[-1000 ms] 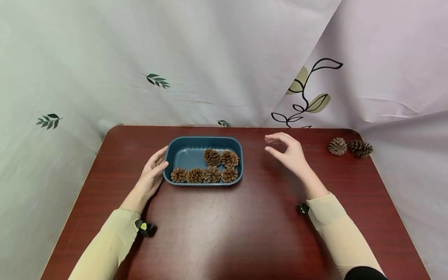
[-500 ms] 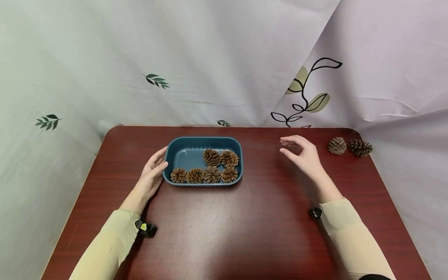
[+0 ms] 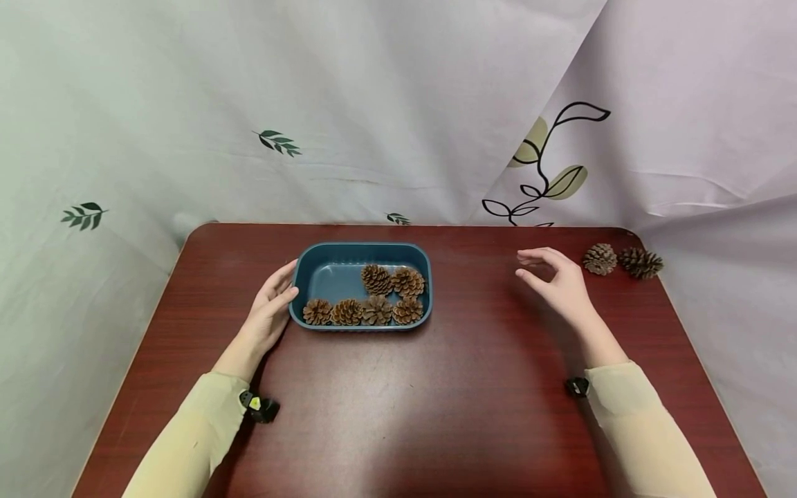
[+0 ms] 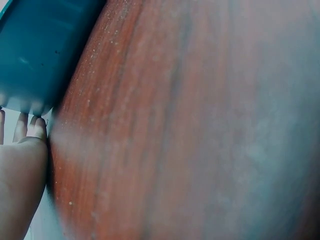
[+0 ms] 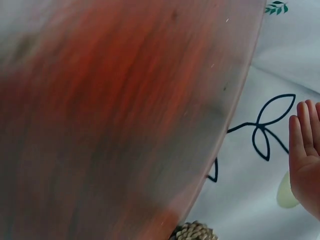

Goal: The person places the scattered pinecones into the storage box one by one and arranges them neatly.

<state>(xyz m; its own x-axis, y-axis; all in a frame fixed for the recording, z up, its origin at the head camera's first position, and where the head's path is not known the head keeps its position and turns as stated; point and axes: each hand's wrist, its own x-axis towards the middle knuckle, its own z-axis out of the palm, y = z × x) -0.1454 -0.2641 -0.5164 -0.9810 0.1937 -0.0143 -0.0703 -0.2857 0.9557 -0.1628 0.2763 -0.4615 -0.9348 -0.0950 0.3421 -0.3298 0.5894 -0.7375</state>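
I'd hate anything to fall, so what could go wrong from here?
The dark brown, scaly pine cone lies close to the edge of the reddish-brown wooden table; if the right hand reaches for the rounded, grey-brown pine cone beside it, the outer one might roll off. The left hand touches only the left end of the blue, rounded-rectangular tray, so a careless push there could slide it.
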